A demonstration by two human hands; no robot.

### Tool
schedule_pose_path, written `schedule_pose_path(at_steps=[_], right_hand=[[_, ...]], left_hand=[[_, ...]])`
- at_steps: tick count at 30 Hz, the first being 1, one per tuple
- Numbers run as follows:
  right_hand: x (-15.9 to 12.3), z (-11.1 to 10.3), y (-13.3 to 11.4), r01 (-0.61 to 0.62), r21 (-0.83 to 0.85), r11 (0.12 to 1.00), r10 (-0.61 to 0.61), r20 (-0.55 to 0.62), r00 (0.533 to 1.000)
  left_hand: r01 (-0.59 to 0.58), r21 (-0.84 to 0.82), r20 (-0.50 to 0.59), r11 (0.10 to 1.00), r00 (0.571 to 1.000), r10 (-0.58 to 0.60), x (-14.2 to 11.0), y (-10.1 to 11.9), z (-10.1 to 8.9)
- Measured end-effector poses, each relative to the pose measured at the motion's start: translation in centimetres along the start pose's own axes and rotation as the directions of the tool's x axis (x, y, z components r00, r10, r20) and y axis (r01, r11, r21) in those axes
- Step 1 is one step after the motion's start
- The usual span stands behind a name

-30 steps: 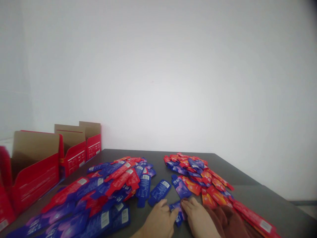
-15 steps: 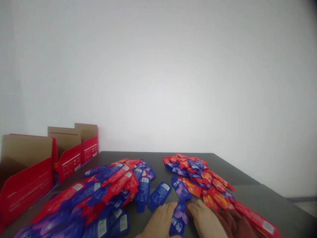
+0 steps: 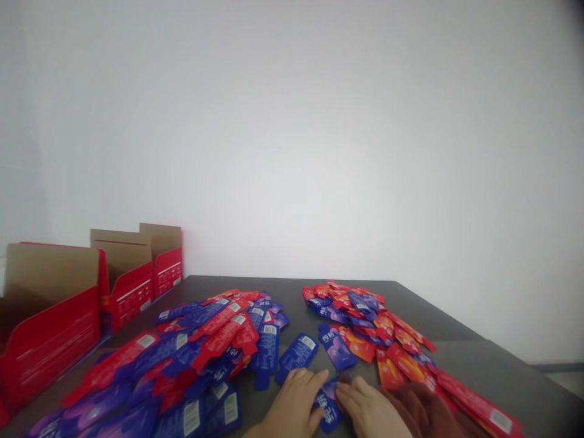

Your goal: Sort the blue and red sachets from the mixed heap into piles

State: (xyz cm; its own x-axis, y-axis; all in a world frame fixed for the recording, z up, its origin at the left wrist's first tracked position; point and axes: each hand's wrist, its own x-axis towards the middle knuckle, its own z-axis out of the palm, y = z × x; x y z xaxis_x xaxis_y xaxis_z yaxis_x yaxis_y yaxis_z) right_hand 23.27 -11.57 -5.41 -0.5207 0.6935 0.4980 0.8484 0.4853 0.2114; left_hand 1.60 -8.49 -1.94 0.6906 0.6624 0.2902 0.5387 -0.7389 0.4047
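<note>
A flat blue-purple pouch (image 3: 326, 409) with white characters lies between my two hands near the bottom of the view. My left hand (image 3: 294, 404) is on its left side, thumb and fingertips at its edge, gripping it. From the right, my right hand (image 3: 365, 406) has its fingers pressed together over the opposite edge of the same pouch. Part of the pouch is hidden under the fingers. Just beyond lie a blue pouch with a barcode (image 3: 297, 354), next to my left fingertips, and another blue-purple pouch (image 3: 337, 350) with its printed front up.
To the left spreads a large heap of red and blue pouches (image 3: 182, 359). A second heap of red-orange and purple pouches (image 3: 365, 316) runs down the right side. Three open red cardboard boxes (image 3: 55, 334) line the left edge of the dark table (image 3: 292, 298). A white wall rises behind.
The pouch between my hands has shifted slightly, and more of it is covered by my fingers. My left thumb has moved up along its edge. The heaps look unchanged.
</note>
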Motion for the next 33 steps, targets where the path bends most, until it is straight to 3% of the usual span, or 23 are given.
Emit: schedule_pose_path(at_steps=[2,4,10,13,18,21,27,30,33], right_hand=[[0.0,0.5,-1.3,0.135,0.005,0.991,-0.134,-0.087,0.987],[-0.4,0.3,-1.7,0.19,-0.001,0.982,-0.189,-0.108,0.976],[-0.9,-3.1,1.1,-0.101,-0.043,0.994,0.101,-0.012,0.995],[1.2,-3.4,0.1,-0.167,0.013,0.986,0.167,0.006,0.986],[5.1,-1.5,-4.7,-0.12,0.086,0.989,0.109,0.128,0.986],[5.6,-1.4,-5.0,-0.106,0.125,0.987,0.09,0.127,0.988],[2.2,-3.5,-0.1,-0.287,0.109,0.952,0.277,0.099,0.956],[-0.9,-3.0,1.2,-0.213,-0.004,0.977,0.213,0.032,0.976],[-2.7,-1.5,0.7,-0.103,-0.068,0.992,0.098,-0.07,0.993]], left_hand=[[0.01,-0.02,-0.014,1.0,1.0,-0.011,-0.1,0.0,0.0],[0.009,-0.034,-0.027,0.999,1.0,-0.01,-0.3,-0.1,-0.1],[0.009,-0.056,-0.029,0.998,1.0,-0.011,-0.4,0.2,-0.3],[0.01,-0.048,-0.001,0.999,1.0,-0.01,-0.3,0.1,0.0],[0.056,0.036,-0.014,0.998,0.998,-0.056,-0.2,-1.2,0.6],[0.037,0.061,0.02,0.997,0.999,-0.038,-0.1,-1.9,0.9],[0.012,0.105,0.036,0.994,0.999,-0.016,-0.1,-1.7,0.6],[-0.058,0.144,0.04,0.988,0.998,0.053,-0.1,-1.5,0.3],[-0.103,0.168,0.041,0.98,0.994,0.097,0.1,-1.2,0.1]])
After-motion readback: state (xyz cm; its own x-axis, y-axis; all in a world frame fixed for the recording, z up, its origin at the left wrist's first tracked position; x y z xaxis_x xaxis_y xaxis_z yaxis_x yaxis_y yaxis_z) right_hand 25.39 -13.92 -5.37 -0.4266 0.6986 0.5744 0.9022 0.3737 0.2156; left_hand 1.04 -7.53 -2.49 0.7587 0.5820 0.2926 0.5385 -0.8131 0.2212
